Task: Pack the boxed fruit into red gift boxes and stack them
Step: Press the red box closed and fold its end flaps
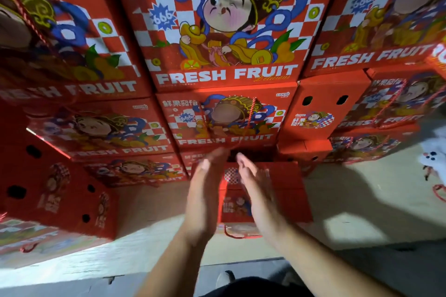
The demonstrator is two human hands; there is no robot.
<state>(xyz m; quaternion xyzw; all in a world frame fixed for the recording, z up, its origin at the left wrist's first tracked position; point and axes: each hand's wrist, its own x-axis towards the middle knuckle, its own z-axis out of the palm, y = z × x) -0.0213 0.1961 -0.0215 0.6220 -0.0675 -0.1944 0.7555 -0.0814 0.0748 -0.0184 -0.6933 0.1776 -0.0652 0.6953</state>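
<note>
A wall of red gift boxes is rising in front of the person, stacked several rows high, each printed with a cartoon figure and the words FRESH FRUIT. Both arms are reaching forward toward the lowest box in the middle column, which is sitting on the pale floor against the foot of the stack. The left hand and the right hand are hovering just above that box, palms facing each other, fingers straight and spread apart, gripping nothing; both are blurred. A red rope handle is hanging from the box's near edge. More red boxes are leaning at the left, and something white is lying on the floor at the far right.
</note>
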